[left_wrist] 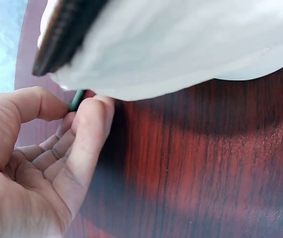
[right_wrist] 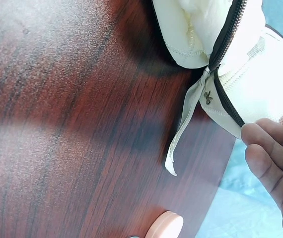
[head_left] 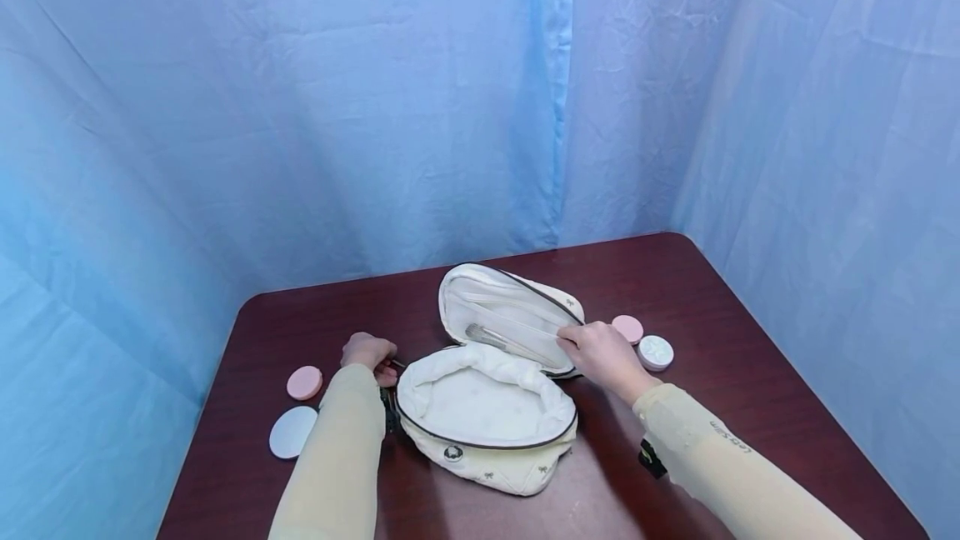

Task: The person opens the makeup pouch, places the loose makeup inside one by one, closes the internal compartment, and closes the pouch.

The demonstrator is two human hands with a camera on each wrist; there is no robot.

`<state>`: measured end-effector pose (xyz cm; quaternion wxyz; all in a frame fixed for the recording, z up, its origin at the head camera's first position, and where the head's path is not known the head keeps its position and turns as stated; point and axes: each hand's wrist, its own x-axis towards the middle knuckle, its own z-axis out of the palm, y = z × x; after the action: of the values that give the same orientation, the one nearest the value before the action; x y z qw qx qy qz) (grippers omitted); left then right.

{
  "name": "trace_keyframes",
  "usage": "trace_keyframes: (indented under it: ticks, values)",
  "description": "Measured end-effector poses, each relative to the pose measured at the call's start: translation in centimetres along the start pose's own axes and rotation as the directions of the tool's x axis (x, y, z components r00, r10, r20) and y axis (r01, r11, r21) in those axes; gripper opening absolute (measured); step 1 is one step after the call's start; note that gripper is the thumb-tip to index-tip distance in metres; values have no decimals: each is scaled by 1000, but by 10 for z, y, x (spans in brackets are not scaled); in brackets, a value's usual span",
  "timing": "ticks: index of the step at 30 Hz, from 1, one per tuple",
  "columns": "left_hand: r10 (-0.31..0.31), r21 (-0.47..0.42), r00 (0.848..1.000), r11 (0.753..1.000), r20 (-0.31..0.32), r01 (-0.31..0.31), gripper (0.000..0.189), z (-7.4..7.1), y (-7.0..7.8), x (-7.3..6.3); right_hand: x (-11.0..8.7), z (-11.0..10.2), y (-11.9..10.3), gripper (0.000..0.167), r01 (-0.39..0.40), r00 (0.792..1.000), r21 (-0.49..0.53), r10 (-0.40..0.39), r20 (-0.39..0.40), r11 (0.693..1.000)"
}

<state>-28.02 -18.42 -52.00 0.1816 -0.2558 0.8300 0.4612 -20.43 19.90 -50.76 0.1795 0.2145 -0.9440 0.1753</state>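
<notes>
A dark red-brown, wood-grained surface (head_left: 757,340) is showing rounded far corners and carrying an open white bag (head_left: 506,467) near its middle. Left of the bag, a pink disc (head_left: 304,382) is lying near a larger white disc (head_left: 292,432); on the right, a second pink disc (head_left: 627,329) is sitting just beside a patterned white disc (head_left: 656,352).

The left hand (left_wrist: 44,166) hides most of a thin green item (left_wrist: 77,100); its kind is unclear. The right-wrist view's bottom edge crops a pink disc (right_wrist: 165,227). The pouch's (head_left: 517,475) round emblem (head_left: 453,453) is too small to read.
</notes>
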Motion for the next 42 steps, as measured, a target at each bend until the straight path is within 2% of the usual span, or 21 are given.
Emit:
trace_keyframes:
  ticks: [6, 13, 18, 23, 28, 30, 31, 33, 37, 42]
  values:
    - [34, 102, 999, 994, 4, -34, 25, -2, 2, -3, 0, -2, -1, 27, 0, 1000, -1, 0, 6, 1000]
    - [78, 278, 996, 958, -46, -62, 23, -1, 1, -3, 0, -2, -2, 31, -11, 1000, 3, 11, 23, 1000]
    - [81, 300, 993, 952, -82, -53, 25, 2, -4, 1, 0, -3, -4, 31, -10, 1000, 5, 10, 27, 1000]
    - [81, 315, 993, 948, -84, -50, 27, 2, -4, 2, -1, -5, -5, 31, -15, 1000, 1, 15, 27, 1000]
    - [136, 429, 984, 901, -118, -73, 33, 1, 0, 2, -1, -5, -5, 32, -17, 1000, -5, 17, 26, 1000]
    - [160, 470, 980, 878, -120, -86, 36, 0, 0, 2, -1, -5, -4, 30, -20, 1000, -6, 20, 24, 1000]
    - [161, 476, 980, 875, -113, -89, 36, 0, 0, 1, -1, -4, -4, 30, -21, 1000, -8, 22, 23, 1000]
    - [163, 471, 982, 877, -97, -99, 32, -1, 1, -1, -1, -4, -3, 29, -23, 1000, -6, 23, 17, 1000]
    - [154, 410, 986, 905, -67, -113, 21, -3, 1, -5, -1, -3, -2, 28, -22, 1000, 0, 22, 9, 1000]
    - [125, 330, 991, 938, -41, -104, 27, -4, 0, -6, -1, -2, -2, 29, -17, 1000, 1, 17, 6, 1000]
